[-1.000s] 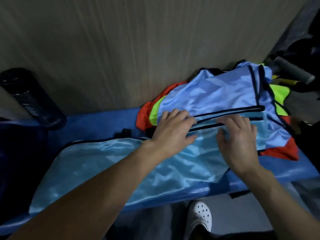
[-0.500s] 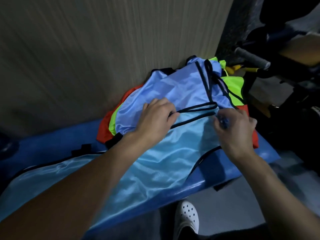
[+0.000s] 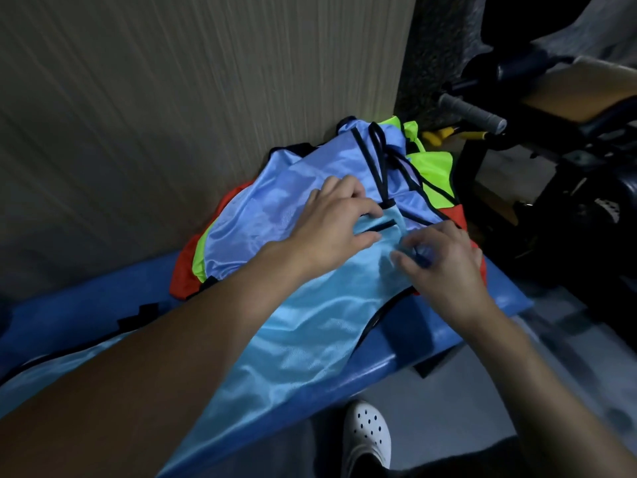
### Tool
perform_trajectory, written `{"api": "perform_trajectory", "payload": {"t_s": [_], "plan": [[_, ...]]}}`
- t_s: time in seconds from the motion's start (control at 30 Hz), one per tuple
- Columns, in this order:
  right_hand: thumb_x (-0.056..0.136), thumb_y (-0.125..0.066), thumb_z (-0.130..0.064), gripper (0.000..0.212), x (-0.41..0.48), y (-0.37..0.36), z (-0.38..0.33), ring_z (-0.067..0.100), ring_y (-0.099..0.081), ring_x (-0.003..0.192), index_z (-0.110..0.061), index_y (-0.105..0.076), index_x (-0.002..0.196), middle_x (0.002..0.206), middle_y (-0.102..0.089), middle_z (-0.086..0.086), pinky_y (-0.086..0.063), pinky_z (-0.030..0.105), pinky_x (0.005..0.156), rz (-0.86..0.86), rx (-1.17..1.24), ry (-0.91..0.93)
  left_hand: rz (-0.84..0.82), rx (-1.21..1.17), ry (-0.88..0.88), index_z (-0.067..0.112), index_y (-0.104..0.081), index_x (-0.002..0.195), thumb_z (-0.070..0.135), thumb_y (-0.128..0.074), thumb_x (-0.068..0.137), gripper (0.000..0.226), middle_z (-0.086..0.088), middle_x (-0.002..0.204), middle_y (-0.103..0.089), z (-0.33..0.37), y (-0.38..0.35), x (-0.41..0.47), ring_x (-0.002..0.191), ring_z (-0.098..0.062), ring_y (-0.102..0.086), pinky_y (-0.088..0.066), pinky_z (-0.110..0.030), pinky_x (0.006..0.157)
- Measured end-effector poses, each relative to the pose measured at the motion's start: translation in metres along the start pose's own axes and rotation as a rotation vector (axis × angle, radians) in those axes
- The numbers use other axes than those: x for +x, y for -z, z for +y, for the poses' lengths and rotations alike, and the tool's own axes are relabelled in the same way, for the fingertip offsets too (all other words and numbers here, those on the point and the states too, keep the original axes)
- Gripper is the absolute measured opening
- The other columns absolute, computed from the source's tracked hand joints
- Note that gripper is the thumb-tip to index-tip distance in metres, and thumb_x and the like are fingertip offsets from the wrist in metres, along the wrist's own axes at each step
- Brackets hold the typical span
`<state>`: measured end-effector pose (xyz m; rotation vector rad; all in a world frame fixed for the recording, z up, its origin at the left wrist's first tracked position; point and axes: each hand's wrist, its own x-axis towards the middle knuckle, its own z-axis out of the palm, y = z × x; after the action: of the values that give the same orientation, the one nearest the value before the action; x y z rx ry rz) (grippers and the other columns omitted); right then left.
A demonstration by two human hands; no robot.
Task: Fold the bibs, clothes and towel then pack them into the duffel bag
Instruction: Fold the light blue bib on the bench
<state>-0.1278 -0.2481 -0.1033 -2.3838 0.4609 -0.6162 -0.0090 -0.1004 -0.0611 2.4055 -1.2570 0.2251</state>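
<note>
A light blue bib (image 3: 310,326) with black trim lies spread along the blue bench (image 3: 406,367). Its far end overlaps a pile of bibs against the wall: a periwinkle blue one (image 3: 275,215) on top, neon yellow (image 3: 431,170) and orange-red (image 3: 182,274) ones beneath. My left hand (image 3: 334,222) presses on the light blue bib's strap end, fingers curled at its black trim. My right hand (image 3: 441,260) pinches a fold of the same bib's edge just to the right. No duffel bag or towel shows in this view.
A ribbed beige wall (image 3: 172,115) runs behind the bench. To the right stands dark equipment with a grey padded handle (image 3: 472,113) and a tan pad (image 3: 582,91). A white perforated clog (image 3: 367,432) rests on the grey floor below the bench edge.
The view has swung right and closer to the pile. Both hands have moved nearer each other at the bib's strap end, and my right hand has bunched the fabric edge between its fingers.
</note>
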Motion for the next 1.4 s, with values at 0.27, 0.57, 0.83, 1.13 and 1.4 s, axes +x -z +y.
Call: {"api": "perform_trajectory", "payload": {"t_s": [0.27,0.57,0.83,1.13,1.4], "plan": [[0.084,-0.07,-0.027,0.01,-0.003,0.001,0.007,0.01,-0.035,0.099,-0.03,-0.063,0.078,0.094,-0.046,-0.014,-0.015,0.027,0.08,-0.021,-0.098,-0.011,0.051,0.03,-0.031,0.025,-0.07,0.091,0.033,-0.069,0.09,0.008,0.007,0.101,-0.047,0.01,-0.002,0.005,0.102,-0.016,-0.039,-0.031,-0.036,0.094],[0.085,-0.068,-0.028,0.016,-0.001,0.003,0.013,0.01,-0.034,0.095,-0.031,-0.058,0.073,0.089,-0.049,-0.014,-0.014,0.029,0.079,0.0,-0.102,-0.047,0.072,0.066,-0.04,0.026,-0.067,0.102,0.033,-0.067,0.091,0.013,0.01,0.111,-0.054,0.002,0.007,0.02,0.113,-0.016,-0.042,-0.024,-0.029,0.093],[0.085,-0.064,-0.027,0.01,0.001,0.004,0.01,0.013,-0.051,0.088,-0.03,-0.055,0.082,0.074,-0.059,-0.017,-0.012,0.03,0.07,0.033,-0.033,-0.035,-0.079,0.262,-0.332,0.031,-0.069,0.111,0.029,-0.068,0.089,0.022,0.008,0.122,-0.048,-0.002,0.011,0.03,0.12,-0.017,-0.033,-0.01,-0.025,0.093],[0.086,-0.068,-0.014,0.012,-0.012,0.009,-0.006,0.009,-0.053,0.071,-0.015,-0.059,0.077,0.072,-0.059,-0.005,-0.04,0.024,0.072,-0.041,0.252,0.099,-0.102,0.195,-0.408,0.02,-0.057,0.089,0.011,-0.058,0.086,0.01,0.011,0.098,-0.064,-0.011,0.036,0.017,0.11,-0.016,-0.051,-0.021,-0.036,0.089],[0.077,-0.07,-0.013,0.017,-0.038,-0.008,-0.038,0.016,-0.057,0.072,-0.025,-0.06,0.083,0.076,-0.059,-0.007,-0.047,0.036,0.069,-0.117,0.371,0.268,-0.04,0.229,-0.436,0.022,-0.067,0.1,0.022,-0.061,0.091,0.011,0.012,0.097,-0.064,-0.032,0.076,-0.034,0.108,-0.015,-0.052,-0.026,-0.036,0.091]]}}
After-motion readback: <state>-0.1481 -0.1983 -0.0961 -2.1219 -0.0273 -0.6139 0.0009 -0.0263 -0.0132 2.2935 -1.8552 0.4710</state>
